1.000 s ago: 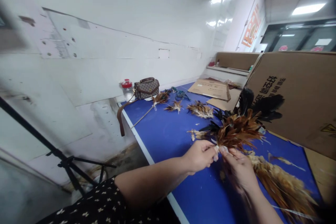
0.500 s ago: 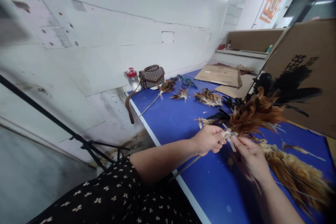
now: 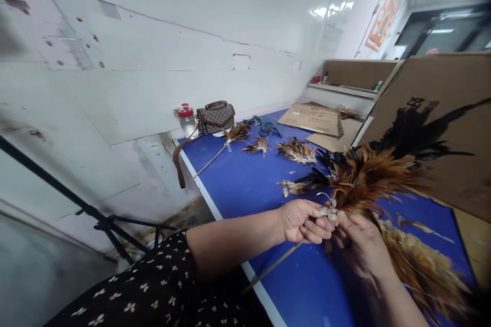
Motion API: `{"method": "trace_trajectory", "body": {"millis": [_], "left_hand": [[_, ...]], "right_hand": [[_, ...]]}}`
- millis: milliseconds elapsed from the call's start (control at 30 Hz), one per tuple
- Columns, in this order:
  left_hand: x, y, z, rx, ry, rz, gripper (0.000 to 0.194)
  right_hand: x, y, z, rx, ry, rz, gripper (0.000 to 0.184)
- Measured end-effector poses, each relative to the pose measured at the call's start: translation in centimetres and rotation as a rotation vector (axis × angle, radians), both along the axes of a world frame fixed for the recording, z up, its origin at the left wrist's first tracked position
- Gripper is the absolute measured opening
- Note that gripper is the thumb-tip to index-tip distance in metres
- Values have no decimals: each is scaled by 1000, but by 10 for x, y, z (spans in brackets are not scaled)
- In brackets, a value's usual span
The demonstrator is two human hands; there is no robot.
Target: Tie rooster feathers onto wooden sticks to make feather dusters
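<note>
A feather duster [image 3: 378, 176] with brown and black feathers is held over the blue table [image 3: 245, 184]. My left hand [image 3: 305, 220] is closed round the duster where the feathers meet its thin stick [image 3: 274, 265], which slants down past the table edge. My right hand [image 3: 360, 245] pinches a pale strip [image 3: 326, 210] wound at the base of the feathers. A long bundle of tan feathers [image 3: 424, 265] lies on the table under my right arm.
Small feather tufts [image 3: 297, 150] and a second stick with feathers [image 3: 230, 138] lie farther along the table. A checked handbag [image 3: 215, 117] and a red-capped jar [image 3: 186, 118] stand at the far end. Cardboard boxes [image 3: 433, 127] line the right side. A tripod [image 3: 103, 222] stands at left.
The duster has tilted further right, its feathers swinging across the cardboard box. Both hands have stayed at its base, working the pale strip, and my view has shifted slightly.
</note>
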State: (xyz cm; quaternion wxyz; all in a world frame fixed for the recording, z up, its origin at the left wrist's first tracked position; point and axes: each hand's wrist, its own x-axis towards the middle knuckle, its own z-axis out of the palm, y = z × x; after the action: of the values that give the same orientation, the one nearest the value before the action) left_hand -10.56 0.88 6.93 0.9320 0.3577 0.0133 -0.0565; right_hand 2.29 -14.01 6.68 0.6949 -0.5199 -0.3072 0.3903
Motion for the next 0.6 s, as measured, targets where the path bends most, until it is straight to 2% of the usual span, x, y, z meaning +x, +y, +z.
{"method": "trace_trajectory", "body": {"millis": [67,133,233,333,433,600], "left_hand": [[4,-5,-1,40,20,111,28],[7,-14,-2,124,21,287,34],[11,-28,-8,350,25,545,56],[16,-36,-15,593,104,694,68],[18,-36,-16,655,138,699,68],[14,-31,-5,485,91,626,72]], "right_hand": [[2,3,-2,9,14,-49,52],[3,6,-6,7,8,-99,52],[8,13,-13,-19,-18,-162,53],[11,18,-20,-41,-34,-201,56],[11,20,-23,-44,-38,-230,57],[-1,22,-14,-44,2,-254,63]]}}
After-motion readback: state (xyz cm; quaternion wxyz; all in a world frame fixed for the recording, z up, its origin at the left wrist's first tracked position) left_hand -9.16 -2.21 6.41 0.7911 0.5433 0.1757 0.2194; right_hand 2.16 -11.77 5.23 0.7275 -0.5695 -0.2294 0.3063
